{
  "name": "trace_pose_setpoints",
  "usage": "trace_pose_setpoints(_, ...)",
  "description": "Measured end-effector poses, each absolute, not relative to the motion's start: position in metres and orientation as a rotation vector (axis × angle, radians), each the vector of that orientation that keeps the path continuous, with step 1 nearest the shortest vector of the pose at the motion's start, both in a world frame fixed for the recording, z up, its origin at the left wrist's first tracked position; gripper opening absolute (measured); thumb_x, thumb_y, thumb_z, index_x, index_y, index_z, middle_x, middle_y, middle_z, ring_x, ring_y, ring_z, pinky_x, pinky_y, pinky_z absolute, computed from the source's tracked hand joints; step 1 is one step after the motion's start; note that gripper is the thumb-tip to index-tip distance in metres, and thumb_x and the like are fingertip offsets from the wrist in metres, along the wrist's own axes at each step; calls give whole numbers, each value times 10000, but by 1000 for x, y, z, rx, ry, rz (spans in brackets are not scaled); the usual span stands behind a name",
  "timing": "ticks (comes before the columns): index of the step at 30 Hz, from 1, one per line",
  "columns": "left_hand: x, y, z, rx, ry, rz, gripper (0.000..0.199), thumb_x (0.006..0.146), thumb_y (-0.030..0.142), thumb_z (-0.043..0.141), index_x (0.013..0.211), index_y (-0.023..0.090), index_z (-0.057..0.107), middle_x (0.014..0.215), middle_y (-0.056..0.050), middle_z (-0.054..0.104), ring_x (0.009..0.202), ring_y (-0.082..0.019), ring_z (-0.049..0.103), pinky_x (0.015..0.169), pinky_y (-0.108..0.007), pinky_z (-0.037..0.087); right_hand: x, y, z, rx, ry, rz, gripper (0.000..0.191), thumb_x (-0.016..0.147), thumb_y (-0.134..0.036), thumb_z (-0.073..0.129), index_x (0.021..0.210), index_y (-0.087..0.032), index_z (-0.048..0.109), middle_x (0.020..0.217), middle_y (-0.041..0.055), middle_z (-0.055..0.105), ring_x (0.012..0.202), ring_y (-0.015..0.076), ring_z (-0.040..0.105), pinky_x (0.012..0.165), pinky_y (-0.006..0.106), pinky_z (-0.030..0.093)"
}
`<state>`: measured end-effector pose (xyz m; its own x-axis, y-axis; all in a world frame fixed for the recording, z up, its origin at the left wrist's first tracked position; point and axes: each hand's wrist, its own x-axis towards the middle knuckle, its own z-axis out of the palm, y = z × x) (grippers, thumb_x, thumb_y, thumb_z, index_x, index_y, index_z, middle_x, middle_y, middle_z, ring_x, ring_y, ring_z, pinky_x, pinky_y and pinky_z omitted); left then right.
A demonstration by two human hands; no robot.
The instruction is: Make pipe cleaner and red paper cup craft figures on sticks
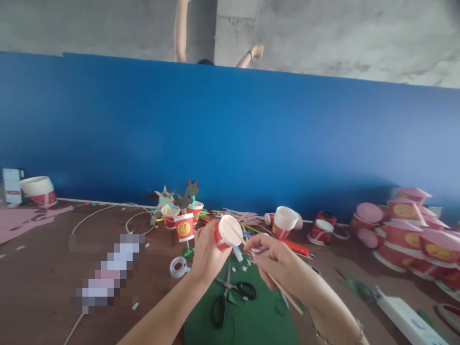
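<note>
A small red and white paper cup (pixel 223 233) is gripped in my left hand (pixel 208 251), tilted so its pale round end faces me. My right hand (pixel 271 258) pinches a thin wooden stick (pixel 285 292), and the stick's upper end reaches to that pale end of the cup. Whether it touches or goes in, I cannot tell. Below my hands, black-handled scissors (pixel 229 286) lie with blades apart on a green sheet (pixel 204 326). Left of my left hand sits a white tape roll (pixel 178 267). Just behind stand red cups (pixel 184 227) carrying paper cut-outs (pixel 193 188) on green stems.
A blue partition (pixel 230 134) runs behind the brown table (pixel 43 287); a person's arms (pixel 180 33) rise beyond it. Red cups with pink paper (pixel 402 230) are piled at right. Stacked white cups (pixel 284 221), a phone (pixel 13 186) and pink paper (pixel 21 223) lie around.
</note>
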<state>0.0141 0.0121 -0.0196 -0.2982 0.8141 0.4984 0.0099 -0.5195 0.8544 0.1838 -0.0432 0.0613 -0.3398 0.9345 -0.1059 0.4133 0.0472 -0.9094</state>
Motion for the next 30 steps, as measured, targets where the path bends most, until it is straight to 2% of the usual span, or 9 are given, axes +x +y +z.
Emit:
trace_pose_setpoints(3, 13, 12, -21, 1610, 1171, 1859, 476, 580, 141, 767, 1024, 211, 611, 1072, -97, 658, 1089, -300, 565, 1011, -422, 378, 183, -49, 64, -1278, -1763, 1337, 223, 863, -266, 391, 939, -164, 575, 524, -25, 597, 355, 74, 424, 395, 199, 312)
trace_pose_setpoints(6, 11, 10, -22, 1939, 1288, 1720, 587, 648, 223, 714, 1193, 195, 497, 1169, -118, 615, 1108, -310, 554, 972, -466, 399, 181, -51, 66, -1032, -1757, 1310, 238, 877, -251, 385, 970, -167, 588, 766, 36, 651, 557, 105, 571, 525, 229, 424)
trace_pose_setpoints(8, 10, 8, -22, 2048, 1298, 1652, 614, 681, 245, 679, 1245, 189, 442, 1184, -128, 596, 1105, -301, 555, 945, -457, 421, 179, -52, 66, -925, -1815, 1239, 208, 874, -253, 441, 1022, -186, 571, 859, 42, 634, 681, 127, 585, 595, 244, 440)
trace_pose_setpoints(12, 14, 5, -15, 1986, 1321, 1619, 547, 679, 238, 659, 1185, 192, 457, 1116, -106, 616, 1028, -264, 598, 877, -404, 479, 174, -54, 65, -1068, -1900, 792, 157, 895, -338, 496, 875, -202, 571, 760, 8, 567, 676, 132, 513, 583, 246, 399)
trace_pose_setpoints(14, 17, 3, -12, 1877, 1359, 1620, 528, 650, 254, 688, 1124, 191, 463, 1050, -87, 634, 952, -243, 628, 817, -372, 509, 172, -53, 63, -1125, -1931, 534, 274, 933, -351, 426, 756, -190, 560, 707, 8, 536, 651, 132, 486, 598, 258, 382)
trace_pose_setpoints(17, 20, 2, -11, 1792, 1378, 1578, 518, 644, 273, 702, 1085, 205, 440, 986, -52, 643, 865, -213, 654, 736, -328, 530, 168, -51, 62, -1155, -1984, 345, 374, 970, -328, 320, 709, -182, 545, 680, 22, 524, 641, 142, 481, 607, 269, 371)
trace_pose_setpoints(20, 19, 3, -15, 1821, 1395, 1583, 500, 661, 242, 676, 1091, 217, 423, 967, -37, 640, 846, -205, 659, 715, -315, 530, 165, -48, 63, -1171, -2044, 342, 378, 974, -305, 300, 684, -184, 511, 657, 19, 517, 642, 146, 488, 603, 263, 366)
trace_pose_setpoints(25, 18, 4, -28, 1999, 1398, 1678, 565, 647, 213, 683, 1147, 209, 420, 1061, -79, 622, 952, -234, 633, 815, -358, 513, 161, -43, 59, -1185, -2008, 404, 390, 970, -320, 302, 629, -190, 438, 631, 2, 502, 616, 130, 476, 600, 251, 352)
trace_pose_setpoints(30, 17, 8, -38, 2168, 1392, 1658, 618, 637, 201, 691, 1201, 220, 441, 1122, -91, 619, 1003, -266, 610, 880, -408, 475, 169, -39, 55, -1290, -1937, 548, 441, 963, -414, 304, 627, -187, 475, 550, -29, 432, 539, 111, 415, 529, 235, 321)
